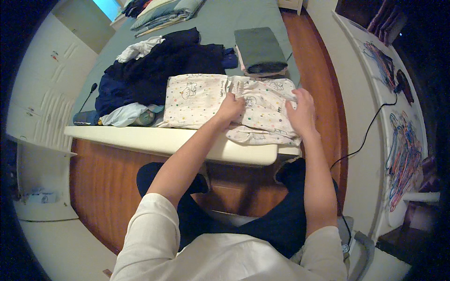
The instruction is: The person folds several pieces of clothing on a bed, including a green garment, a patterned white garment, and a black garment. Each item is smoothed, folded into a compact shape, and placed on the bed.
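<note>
A white printed cotton garment (197, 102), with coloured dots and cartoon animals, lies spread at the near end of the bed, its right part folded and wrinkled over the edge. Near its middle, my left hand (232, 107) grips the cloth beside a gathered, ribbed strip. My right hand (301, 109) rests at the garment's right edge, thumb and fingers bent around the fabric; whether it pinches the cloth is unclear. Just beyond the garment lies a folded dark grey-green cloth (260, 49) on top of a pink one.
Dark clothes (151, 70) are heaped at the left, with a white cloth (139, 49) on top and rolled items (145, 117) in front. Folded bedding (165, 15) lies farther back. The bed's cream edge (168, 140) is before my knees. Hangers (404, 158) lie on a white ledge at right.
</note>
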Action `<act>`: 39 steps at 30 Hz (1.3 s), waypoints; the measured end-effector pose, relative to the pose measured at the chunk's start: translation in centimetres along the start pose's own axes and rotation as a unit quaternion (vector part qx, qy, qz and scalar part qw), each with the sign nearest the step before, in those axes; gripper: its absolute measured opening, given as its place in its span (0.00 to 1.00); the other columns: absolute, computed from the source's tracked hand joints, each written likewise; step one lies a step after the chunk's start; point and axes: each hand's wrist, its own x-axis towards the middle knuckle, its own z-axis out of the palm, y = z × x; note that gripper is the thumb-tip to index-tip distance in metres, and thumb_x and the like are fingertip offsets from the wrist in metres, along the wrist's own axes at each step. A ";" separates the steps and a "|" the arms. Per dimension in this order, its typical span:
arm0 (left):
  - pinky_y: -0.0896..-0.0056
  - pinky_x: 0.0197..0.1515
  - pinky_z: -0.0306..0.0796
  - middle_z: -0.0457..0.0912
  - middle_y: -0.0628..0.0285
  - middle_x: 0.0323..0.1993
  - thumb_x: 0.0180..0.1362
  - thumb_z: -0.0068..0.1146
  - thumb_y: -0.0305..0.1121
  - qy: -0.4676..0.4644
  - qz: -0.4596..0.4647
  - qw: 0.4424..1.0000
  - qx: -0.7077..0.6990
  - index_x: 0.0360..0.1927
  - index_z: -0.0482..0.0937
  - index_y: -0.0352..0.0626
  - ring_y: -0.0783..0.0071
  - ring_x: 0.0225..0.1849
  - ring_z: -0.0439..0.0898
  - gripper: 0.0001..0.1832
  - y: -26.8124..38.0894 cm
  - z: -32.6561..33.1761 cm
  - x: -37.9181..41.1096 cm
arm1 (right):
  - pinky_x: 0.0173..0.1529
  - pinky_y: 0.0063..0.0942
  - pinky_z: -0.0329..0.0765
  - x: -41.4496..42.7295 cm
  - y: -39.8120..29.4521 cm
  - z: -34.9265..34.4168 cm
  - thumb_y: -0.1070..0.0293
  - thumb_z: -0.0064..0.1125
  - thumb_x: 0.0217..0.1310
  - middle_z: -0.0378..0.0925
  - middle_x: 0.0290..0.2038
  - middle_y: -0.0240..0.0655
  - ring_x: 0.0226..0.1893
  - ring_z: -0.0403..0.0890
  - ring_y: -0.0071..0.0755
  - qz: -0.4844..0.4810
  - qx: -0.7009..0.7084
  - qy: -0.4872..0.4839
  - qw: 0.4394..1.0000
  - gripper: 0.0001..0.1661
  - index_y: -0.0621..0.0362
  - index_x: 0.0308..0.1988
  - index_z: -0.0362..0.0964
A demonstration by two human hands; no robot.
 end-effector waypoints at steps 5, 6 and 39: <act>0.59 0.49 0.74 0.81 0.43 0.45 0.61 0.51 0.40 0.017 -0.046 0.999 -0.005 0.55 0.70 0.26 0.56 0.45 0.81 0.26 1.5 -0.1 0.0 | 0.58 0.39 0.74 0.9 0.2 -1.0 0.68 0.61 0.59 0.78 0.49 0.50 0.51 0.79 0.48 0.001 0.051 0.054 0.997 0.17 0.64 0.47 0.75; 0.58 0.45 0.74 0.82 0.46 0.41 0.61 0.51 0.39 0.028 -0.051 0.995 -0.076 0.50 0.75 0.27 0.58 0.41 0.81 0.23 2.1 0.3 -0.3 | 0.55 0.38 0.76 0.7 -0.7 -1.3 0.69 0.61 0.59 0.80 0.46 0.49 0.48 0.81 0.47 -0.003 0.047 0.059 0.997 0.15 0.64 0.45 0.77; 0.60 0.50 0.74 0.79 0.38 0.45 0.59 0.52 0.32 0.006 0.013 0.999 0.038 0.58 0.63 0.22 0.53 0.47 0.82 0.27 0.9 0.6 -1.1 | 0.60 0.47 0.72 -3.9 -7.5 -3.9 0.45 0.48 0.69 0.78 0.51 0.61 0.54 0.77 0.64 -0.089 0.142 -0.449 0.878 0.35 0.69 0.56 0.71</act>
